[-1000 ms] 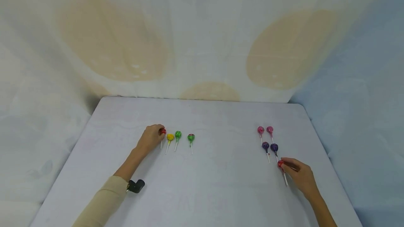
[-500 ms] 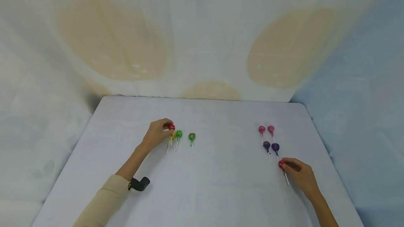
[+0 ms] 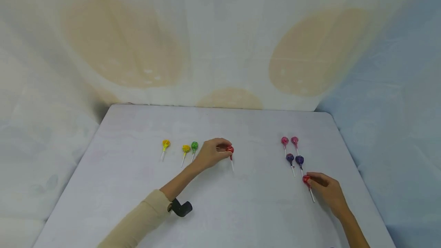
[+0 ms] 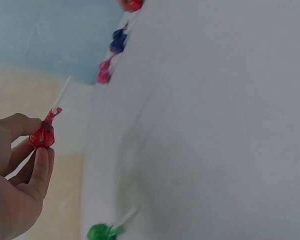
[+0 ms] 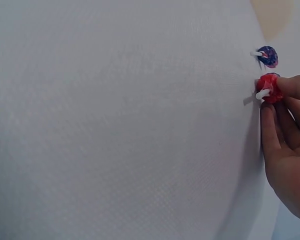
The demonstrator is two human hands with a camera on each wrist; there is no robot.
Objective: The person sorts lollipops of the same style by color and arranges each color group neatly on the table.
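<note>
Head view showed my left hand (image 3: pixel 213 153) pinching a red lollipop (image 3: pixel 229 149) mid-table in a closed grip, carrying it rightward, I judged, toward the red lollipop by my right hand (image 3: pixel 327 190), whose fingers gripped that one (image 3: pixel 306 179); next it needed setting down beside it.

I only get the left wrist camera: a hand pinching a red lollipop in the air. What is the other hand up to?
Observer: The right hand pinches the head of a second red lollipop.
Visitor: Lifted too?
Observer: No, it seems to lie on the table, stick pointing toward the person.
Visitor: Any colours I'm missing?
Observer: Yellow. One yellow lollipop and another yellow lollipop lie to the left of the left hand and its red lollipop.
</note>
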